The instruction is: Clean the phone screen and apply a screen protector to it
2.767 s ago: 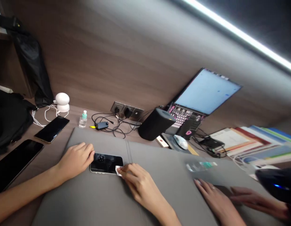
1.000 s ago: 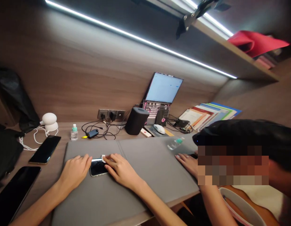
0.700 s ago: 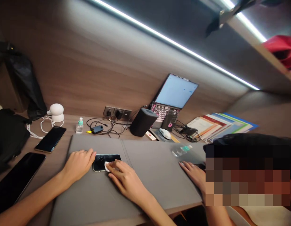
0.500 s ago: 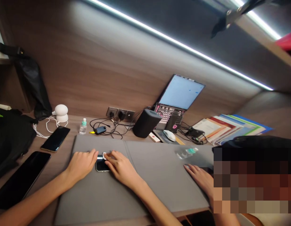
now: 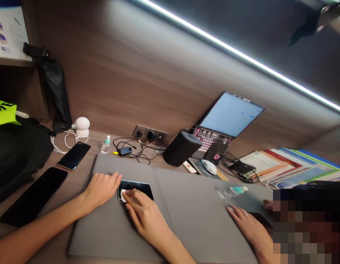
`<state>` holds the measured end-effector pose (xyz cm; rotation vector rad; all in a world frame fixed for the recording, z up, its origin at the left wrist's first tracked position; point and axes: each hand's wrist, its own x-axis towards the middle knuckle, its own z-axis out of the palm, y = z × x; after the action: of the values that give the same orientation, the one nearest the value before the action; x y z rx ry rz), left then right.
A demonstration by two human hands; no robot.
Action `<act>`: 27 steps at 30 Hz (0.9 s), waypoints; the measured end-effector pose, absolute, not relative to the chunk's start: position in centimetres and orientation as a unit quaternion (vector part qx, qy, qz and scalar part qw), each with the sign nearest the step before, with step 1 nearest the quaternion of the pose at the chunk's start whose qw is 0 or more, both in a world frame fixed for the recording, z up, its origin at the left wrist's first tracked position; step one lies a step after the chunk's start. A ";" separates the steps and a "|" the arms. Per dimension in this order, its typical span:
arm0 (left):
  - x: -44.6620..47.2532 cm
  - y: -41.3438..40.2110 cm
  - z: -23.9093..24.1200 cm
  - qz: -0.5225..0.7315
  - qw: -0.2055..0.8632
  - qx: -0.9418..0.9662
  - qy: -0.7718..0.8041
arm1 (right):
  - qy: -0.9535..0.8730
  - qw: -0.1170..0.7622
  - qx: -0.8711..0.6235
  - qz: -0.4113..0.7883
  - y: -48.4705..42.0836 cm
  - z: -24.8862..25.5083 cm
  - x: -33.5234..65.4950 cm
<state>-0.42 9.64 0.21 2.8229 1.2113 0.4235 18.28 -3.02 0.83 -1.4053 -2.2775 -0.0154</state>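
Observation:
A black phone [image 5: 141,187] lies screen up on the grey desk mat [image 5: 183,216]. My left hand [image 5: 102,187] rests flat at the phone's left end, fingertips touching its edge. My right hand [image 5: 141,211] presses a small white wipe [image 5: 123,195] onto the near left part of the screen with its fingertips. My right forearm runs down to the bottom edge.
Two more phones [image 5: 74,156] [image 5: 35,194] lie left of the mat beside a black bag [image 5: 13,146]. Behind are a small bottle [image 5: 105,145], cables and sockets [image 5: 148,134], a black speaker [image 5: 182,147], a laptop [image 5: 227,119], a mouse [image 5: 208,166], folders [image 5: 293,167]. Another person's hand [image 5: 248,227] rests at right.
My right hand has rubbed the wipe back and forth over the phone screen; it now sits at the near left part. My left hand stays at the phone's end. The view swung left.

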 end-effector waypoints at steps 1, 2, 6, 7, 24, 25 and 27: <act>-0.5 9.7 0.1 0.139 0.024 0.909 0.393 | -0.826 0.229 -0.515 -0.009 -2.4 0.9 18.1; -0.7 9.8 0.1 0.142 0.027 0.907 0.396 | -0.824 0.226 -0.519 -0.012 -1.6 1.0 17.9; -1.2 10.5 0.3 0.162 0.034 0.891 0.423 | -0.818 0.209 -0.536 -0.015 1.0 1.4 17.2; -1.2 10.7 0.4 0.171 0.036 0.885 0.432 | -0.817 0.207 -0.538 -0.013 1.2 1.5 17.1; -1.4 22.5 4.1 0.433 0.122 0.715 0.536 | -0.409 0.641 -0.433 0.484 5.3 4.6 26.1; -1.0 23.4 4.2 0.431 0.134 0.709 0.542 | -0.394 0.649 -0.423 0.495 5.9 4.7 26.2; -0.5 24.5 4.2 0.424 0.155 0.707 0.544 | -0.380 0.656 -0.404 0.513 6.6 4.5 26.4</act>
<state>-0.45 24.53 4.22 2.0266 1.5573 1.2151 26.36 6.63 4.48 -0.9158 -0.8610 1.1619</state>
